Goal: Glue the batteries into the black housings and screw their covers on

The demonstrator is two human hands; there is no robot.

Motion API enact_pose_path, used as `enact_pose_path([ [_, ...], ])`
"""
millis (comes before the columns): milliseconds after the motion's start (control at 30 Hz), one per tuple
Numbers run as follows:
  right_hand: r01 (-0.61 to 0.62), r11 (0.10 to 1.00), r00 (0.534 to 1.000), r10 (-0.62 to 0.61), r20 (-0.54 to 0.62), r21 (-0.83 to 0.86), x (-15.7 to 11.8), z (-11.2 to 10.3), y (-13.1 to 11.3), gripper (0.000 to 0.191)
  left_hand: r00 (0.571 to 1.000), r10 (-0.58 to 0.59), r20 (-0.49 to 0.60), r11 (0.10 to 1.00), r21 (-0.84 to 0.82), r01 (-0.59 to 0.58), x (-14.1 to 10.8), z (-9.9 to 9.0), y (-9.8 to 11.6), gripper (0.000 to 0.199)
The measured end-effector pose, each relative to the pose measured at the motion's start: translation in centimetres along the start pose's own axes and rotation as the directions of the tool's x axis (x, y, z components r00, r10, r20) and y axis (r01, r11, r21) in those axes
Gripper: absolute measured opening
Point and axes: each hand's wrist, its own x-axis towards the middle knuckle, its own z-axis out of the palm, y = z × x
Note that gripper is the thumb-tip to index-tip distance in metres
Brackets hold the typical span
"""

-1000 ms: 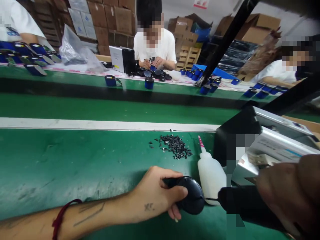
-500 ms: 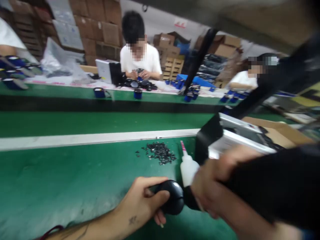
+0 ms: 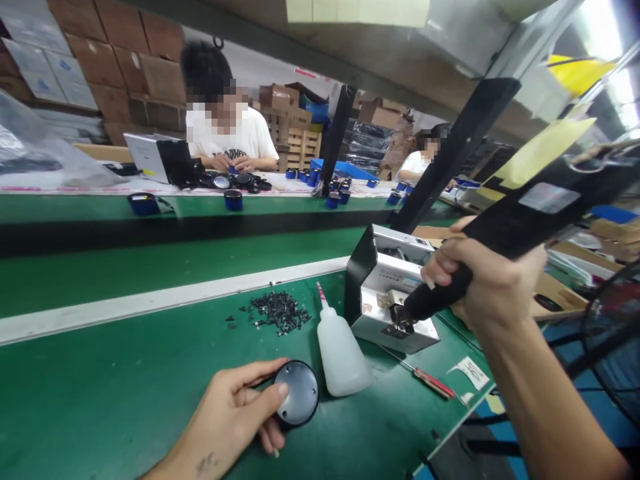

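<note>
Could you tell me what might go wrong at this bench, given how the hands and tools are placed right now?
The left hand pins the round black disc with fingertips only, close to the white squeeze bottle; a nudge could tip the bottle. The right hand holds the black electric screwdriver with its tip at the screw feeder; a slip might jab the feeder. The red-handled screwdriver lies near the table edge and could roll off.

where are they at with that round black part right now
Done: nothing on the part visibly fastened. In hand: the left hand holds the round black part on the green bench, while the right hand points the electric screwdriver with its tip at the screw feeder box. Left: the driver is away from the part; loose black screws remain piled nearby.
</note>
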Motion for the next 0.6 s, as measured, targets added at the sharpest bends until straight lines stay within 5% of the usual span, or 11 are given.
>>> enact_pose_path([
  [200,-0.166,0.984,0.976,0.154,0.153,0.063,-3.1,1.7,-2.0,0.025,0.999,-0.035,-0.013,0.998,-0.06,0.034,-0.1,0.5,0.1,0.08],
  [400,-0.279,0.949,0.865,0.182,0.467,0.147,-7.7,8.8,-2.1,0.025,0.999,-0.026,-0.03,0.997,-0.074,0.024,-0.1,0.5,-0.1,0.084],
  [600,-0.273,0.958,0.87,0.206,0.449,0.089,-8.3,10.7,-1.7,0.023,0.997,-0.014,-0.078,0.995,-0.097,0.007,0.0,1.1,-1.7,0.083],
])
